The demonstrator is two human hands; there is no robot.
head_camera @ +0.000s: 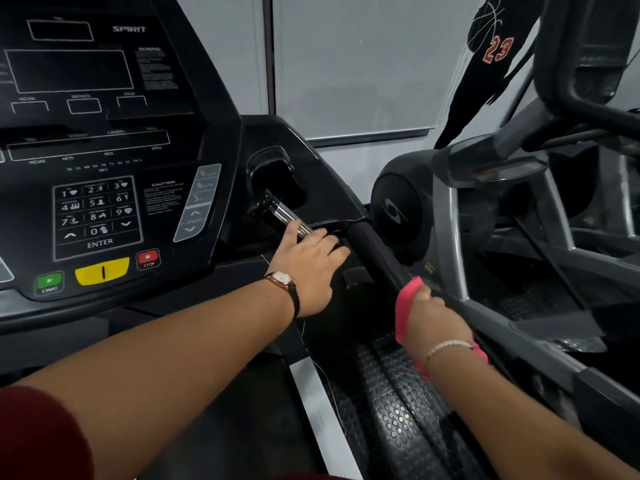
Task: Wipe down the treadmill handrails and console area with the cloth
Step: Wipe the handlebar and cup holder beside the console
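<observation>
The black treadmill console (104, 140) fills the upper left, with a keypad and start and stop buttons. A chrome pulse grip (277, 211) sticks out below its cup holder. My left hand (308, 265), with a watch on the wrist, lies flat on the inner end of that grip, fingers apart, holding nothing. The black padded right handrail (372, 251) runs down to the lower right. My right hand (434, 320) presses a pink cloth (403, 306) around that handrail, lower along it than my left hand.
A second grey exercise machine (450, 216) stands close on the right, its frame beside the handrail. A dark garment with the number 23 (485, 64) hangs above it. Below the hands lies the studded black side rail (398, 410) of the treadmill deck.
</observation>
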